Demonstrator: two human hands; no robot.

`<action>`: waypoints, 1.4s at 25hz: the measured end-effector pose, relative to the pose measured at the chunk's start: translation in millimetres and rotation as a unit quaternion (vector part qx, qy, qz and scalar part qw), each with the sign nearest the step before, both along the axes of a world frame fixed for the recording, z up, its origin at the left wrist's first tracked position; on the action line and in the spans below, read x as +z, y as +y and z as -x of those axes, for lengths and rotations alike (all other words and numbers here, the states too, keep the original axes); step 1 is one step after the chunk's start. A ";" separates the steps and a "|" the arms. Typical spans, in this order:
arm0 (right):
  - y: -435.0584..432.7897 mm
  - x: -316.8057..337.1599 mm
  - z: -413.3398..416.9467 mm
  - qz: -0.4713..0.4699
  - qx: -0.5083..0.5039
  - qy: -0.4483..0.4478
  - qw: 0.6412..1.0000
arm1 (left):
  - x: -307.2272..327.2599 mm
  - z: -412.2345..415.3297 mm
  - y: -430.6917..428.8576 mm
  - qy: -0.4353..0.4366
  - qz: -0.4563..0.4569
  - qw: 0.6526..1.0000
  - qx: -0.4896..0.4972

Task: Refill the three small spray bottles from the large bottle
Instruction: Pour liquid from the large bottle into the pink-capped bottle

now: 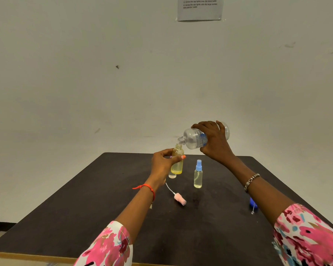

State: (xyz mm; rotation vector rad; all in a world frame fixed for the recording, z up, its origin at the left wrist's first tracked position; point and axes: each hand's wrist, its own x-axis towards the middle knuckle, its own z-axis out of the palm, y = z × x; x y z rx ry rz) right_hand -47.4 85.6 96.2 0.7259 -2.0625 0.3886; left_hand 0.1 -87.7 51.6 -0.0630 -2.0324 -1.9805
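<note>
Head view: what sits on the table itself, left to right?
pink spray head → blue-capped spray bottle → blue spray head. Skipped: the clear item behind the held small bottle, since both overlap the pink spray head's span.

A grey paper notice (200, 8) is cut off by the top edge, its print too blurred to read. A small clear bottle (172, 176) is mostly hidden behind the left hand (162, 164). A dark blue spray cap (251, 203) is partly hidden by the right forearm (265, 191).
</note>
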 end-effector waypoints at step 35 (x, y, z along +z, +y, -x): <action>1.1 1.8 0.2 0.007 0.012 0.009 1.000 | -0.7 0.4 -0.5 0.002 -0.013 1.000 -0.006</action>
